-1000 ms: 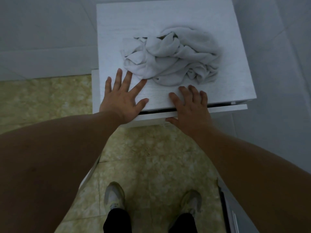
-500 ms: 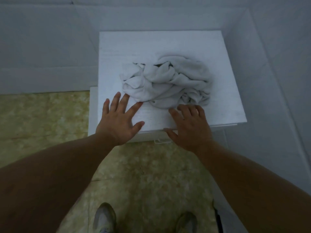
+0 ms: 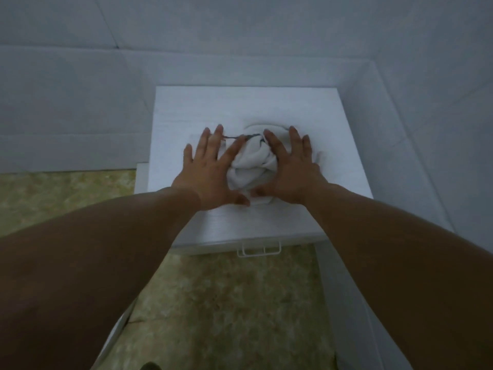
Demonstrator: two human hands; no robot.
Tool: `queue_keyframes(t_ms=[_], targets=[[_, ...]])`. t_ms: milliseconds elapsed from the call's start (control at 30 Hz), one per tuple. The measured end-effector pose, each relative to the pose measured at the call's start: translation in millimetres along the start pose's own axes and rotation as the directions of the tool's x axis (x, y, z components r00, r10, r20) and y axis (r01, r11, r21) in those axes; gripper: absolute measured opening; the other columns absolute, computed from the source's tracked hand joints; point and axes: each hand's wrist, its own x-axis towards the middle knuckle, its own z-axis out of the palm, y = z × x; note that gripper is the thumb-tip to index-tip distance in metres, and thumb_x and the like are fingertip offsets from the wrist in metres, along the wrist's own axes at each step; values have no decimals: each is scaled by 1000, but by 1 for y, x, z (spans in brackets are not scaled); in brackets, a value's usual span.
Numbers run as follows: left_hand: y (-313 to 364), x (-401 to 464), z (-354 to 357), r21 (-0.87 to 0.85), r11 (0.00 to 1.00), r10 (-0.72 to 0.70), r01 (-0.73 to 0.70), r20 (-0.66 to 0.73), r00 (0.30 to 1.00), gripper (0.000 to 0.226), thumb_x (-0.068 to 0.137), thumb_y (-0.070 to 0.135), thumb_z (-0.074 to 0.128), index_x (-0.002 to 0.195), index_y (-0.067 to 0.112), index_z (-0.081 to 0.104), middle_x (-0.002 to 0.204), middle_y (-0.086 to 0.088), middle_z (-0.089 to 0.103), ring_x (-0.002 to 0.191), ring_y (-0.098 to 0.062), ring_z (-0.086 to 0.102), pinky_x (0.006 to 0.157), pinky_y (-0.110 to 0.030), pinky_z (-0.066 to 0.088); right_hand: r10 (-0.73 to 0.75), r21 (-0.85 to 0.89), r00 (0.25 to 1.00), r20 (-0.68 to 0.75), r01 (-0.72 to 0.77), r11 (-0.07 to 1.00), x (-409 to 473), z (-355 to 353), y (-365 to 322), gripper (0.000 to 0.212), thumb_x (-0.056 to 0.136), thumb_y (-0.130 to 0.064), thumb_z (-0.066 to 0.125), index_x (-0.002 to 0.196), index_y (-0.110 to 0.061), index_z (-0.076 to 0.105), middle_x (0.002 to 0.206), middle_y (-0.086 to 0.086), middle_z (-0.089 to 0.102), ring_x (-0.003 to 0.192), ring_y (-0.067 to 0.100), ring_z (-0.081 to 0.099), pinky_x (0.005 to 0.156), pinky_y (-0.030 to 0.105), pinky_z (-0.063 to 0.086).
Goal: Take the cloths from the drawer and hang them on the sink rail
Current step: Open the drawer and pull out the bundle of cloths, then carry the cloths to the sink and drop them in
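white cabinet top (image 3: 186, 116) in tiled corner, walls close behind & right. left hand (image 3: 210, 169) & right hand (image 3: 290, 169), fingers spread wide, flank bunched cloths (image 3: 250, 166); drawer handle (image 3: 258, 251) at front edge.

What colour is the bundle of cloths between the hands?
White, with a thin dark line along one edge. The cloths show best in the head view.

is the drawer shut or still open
Shut: the drawer front sits flush under the cabinet top, only its handle sticking out.
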Motion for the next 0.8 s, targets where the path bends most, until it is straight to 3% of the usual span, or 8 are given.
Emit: queue_keyframes(t_ms=[67, 133, 200, 300, 500, 800], targets=[[0, 6, 9, -23, 1000, -1, 2, 52, 999, 134, 49, 87, 64, 150, 42, -12, 164, -4, -5, 150, -27, -6, 118, -57, 8, -2, -77, 1000, -9, 2, 997, 4, 5, 6, 112, 66, -63, 77, 151, -52, 4, 165, -2, -14, 151, 32, -14, 114, 66, 17], [0, 11, 12, -42, 999, -23, 22, -27, 999, 126, 48, 85, 67, 150, 39, 10, 159, -5, 19, 146, -29, 17, 115, -53, 21, -26, -121, 996, -84, 15, 992, 5, 10, 11, 95, 71, -55, 74, 149, -45, 20, 163, 2, 7, 150, 35, 4, 112, 64, 25], [3, 13, 8, -52, 998, -30, 23, -129, 991, 104, 55, 76, 70, 142, 36, 32, 142, -4, 39, 130, -29, 38, 104, -48, 35, -76, -134, 981, -178, 52, 990, 3, 13, 14, 80, 74, -50, 72, 143, -37, 35, 151, 6, 29, 137, 36, 27, 103, 59, 39], [12, 10, 3, -113, 994, -18, -7, -215, 977, 68, 70, 56, 70, 128, 28, 49, 122, -6, 47, 112, -28, 47, 89, -43, 45, -97, -51, 965, -242, 87, 995, -4, 13, 15, 65, 77, -40, 72, 135, -28, 46, 134, 10, 42, 119, 37, 40, 93, 54, 47], [26, -14, -16, -144, 985, 64, -92, -188, 980, 58, 75, 46, 73, 124, 23, 53, 117, -6, 46, 103, -25, 51, 75, -31, 43, -174, -30, 929, -327, 174, 984, -36, -4, 13, 53, 72, -22, 73, 122, -18, 58, 121, 14, 50, 103, 38, 48, 82, 51, 51], [85, -75, -161, -53, 994, 82, -91, -141, 987, 57, 75, 42, 73, 124, 20, 54, 119, -9, 47, 100, -29, 52, 69, -32, 40, -117, 52, 941, -317, 141, 989, -117, -125, -30, 55, 75, -21, 69, 129, -19, 55, 126, 13, 47, 108, 36, 47, 86, 49, 50]])
